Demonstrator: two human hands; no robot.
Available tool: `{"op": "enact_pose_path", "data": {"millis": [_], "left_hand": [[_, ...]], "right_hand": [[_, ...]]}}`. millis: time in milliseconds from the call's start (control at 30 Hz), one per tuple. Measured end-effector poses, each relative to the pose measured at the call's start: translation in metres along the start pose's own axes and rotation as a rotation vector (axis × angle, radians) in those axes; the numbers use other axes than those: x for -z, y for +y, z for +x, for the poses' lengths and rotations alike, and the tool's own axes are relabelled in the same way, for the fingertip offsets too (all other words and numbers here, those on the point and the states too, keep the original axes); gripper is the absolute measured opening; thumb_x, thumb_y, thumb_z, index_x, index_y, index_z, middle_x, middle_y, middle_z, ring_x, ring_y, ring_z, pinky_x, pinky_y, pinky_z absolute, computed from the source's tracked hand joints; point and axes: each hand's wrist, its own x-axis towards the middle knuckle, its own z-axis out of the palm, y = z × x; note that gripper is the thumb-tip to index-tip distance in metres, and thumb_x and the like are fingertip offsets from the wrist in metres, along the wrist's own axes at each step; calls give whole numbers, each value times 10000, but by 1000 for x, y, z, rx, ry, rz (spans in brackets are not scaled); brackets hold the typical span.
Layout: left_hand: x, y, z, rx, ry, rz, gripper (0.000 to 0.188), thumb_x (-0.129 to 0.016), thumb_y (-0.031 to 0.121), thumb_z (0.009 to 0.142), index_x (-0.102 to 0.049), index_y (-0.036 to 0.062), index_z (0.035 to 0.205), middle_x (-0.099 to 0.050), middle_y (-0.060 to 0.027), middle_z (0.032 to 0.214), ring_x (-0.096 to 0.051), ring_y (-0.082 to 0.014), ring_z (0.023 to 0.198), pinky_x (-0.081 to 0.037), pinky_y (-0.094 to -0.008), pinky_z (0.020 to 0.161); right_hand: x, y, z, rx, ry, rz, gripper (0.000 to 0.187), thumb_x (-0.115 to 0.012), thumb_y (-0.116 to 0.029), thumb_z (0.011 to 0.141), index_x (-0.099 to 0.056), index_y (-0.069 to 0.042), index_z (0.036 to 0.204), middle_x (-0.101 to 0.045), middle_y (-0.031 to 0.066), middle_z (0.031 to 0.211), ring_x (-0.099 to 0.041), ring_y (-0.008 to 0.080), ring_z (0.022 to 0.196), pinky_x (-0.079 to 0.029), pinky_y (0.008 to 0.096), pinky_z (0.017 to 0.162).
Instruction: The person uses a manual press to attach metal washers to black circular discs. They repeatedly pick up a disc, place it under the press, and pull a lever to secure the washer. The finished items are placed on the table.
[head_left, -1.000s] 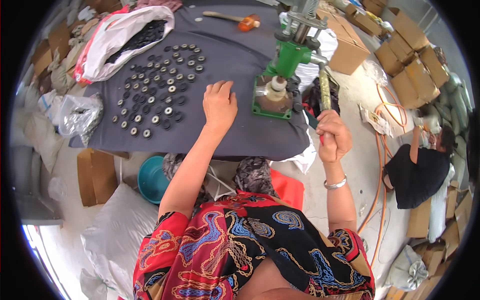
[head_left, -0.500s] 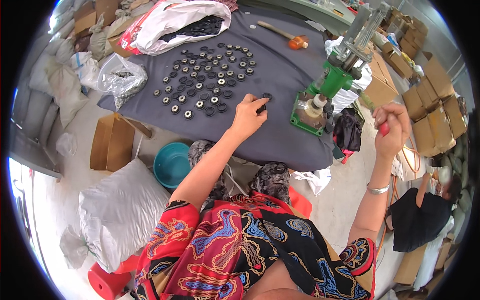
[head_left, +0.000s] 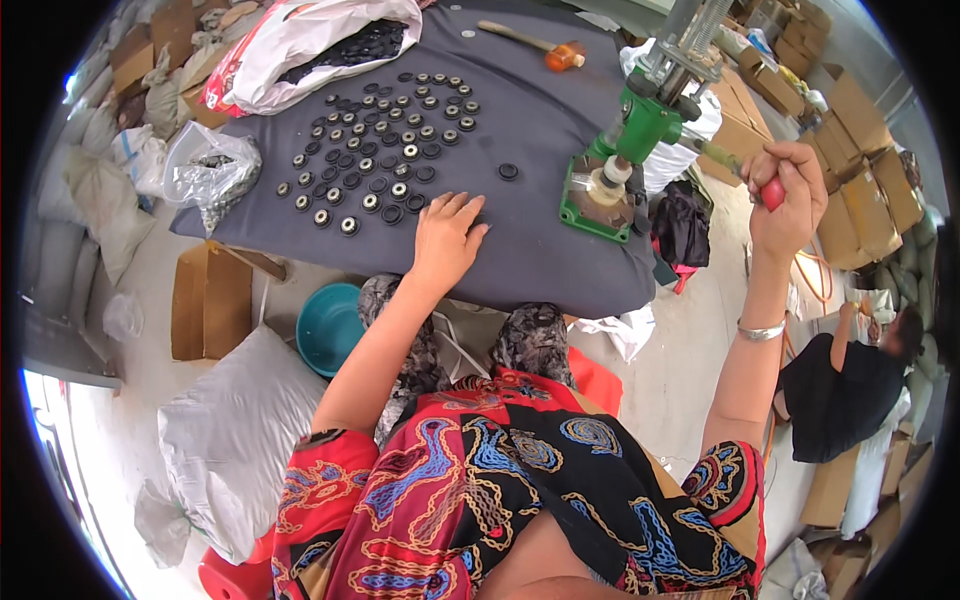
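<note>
One black ring (head_left: 508, 172) lies free now the left hand (head_left: 446, 242), fingers apart, has shifted toward the counter (head_left: 545, 255)'s front edge, the right hand (head_left: 792, 205) clamped on the lever (head_left: 722, 158).

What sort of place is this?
Probably a small workshop: a green metal press stands on a dark grey cloth-covered table with many small black round parts, some silver-centred, and brown cardboard boxes are piled nearby.

Workshop, green press (head_left: 642, 122), cardboard boxes (head_left: 850, 200), sacks (head_left: 235, 440)
</note>
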Motion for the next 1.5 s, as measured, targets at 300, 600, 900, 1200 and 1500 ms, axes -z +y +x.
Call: {"op": "enact_pose_path", "data": {"millis": [300, 600, 900, 1200, 1500], "left_hand": [[24, -7, -11, 59, 234, 1, 227, -703, 106, 765, -692, 86, 991, -655, -84, 992, -589, -272, 928, -441, -405, 832], [69, -100, -64, 358, 328, 288, 244, -687, 123, 798, -706, 93, 1040, -652, -98, 1021, -579, -287, 945, -449, -412, 834], [60, -104, -59, 345, 297, 359, 275, -705, 150, 786, -701, 110, 1059, -647, -91, 1027, -561, -268, 937, -430, -397, 804], [57, -103, -58, 340, 329, 370, 265, -717, 167, 782, -707, 119, 1042, -655, -55, 1016, -565, -252, 926, -425, -395, 795], [59, -102, -56, 354, 328, 323, 273, -723, 167, 773, -711, 125, 1043, -656, -59, 1005, -565, -256, 933, -418, -393, 786]], "right_hand": [[16, 1, -5, -45, 42, -49, 215, -413, -53, 899, -573, 69, 976, -488, 82, 633, -442, 158, 585, -425, 331, 657], [11, 1, 0, 1, 13, -19, 215, -397, -37, 895, -572, 67, 966, -446, 66, 619, -410, 148, 573, -398, 335, 632], [13, 2, -2, -7, 16, -13, 183, -418, -59, 907, -564, 43, 950, -458, 61, 601, -424, 145, 544, -402, 324, 625], [11, 1, -2, 4, 17, -39, 189, -415, -60, 900, -567, 43, 944, -455, 61, 605, -419, 143, 548, -399, 320, 615], [8, 1, -1, 13, 19, -38, 199, -410, -55, 886, -567, 60, 929, -446, 63, 606, -406, 140, 556, -399, 323, 613]]}}
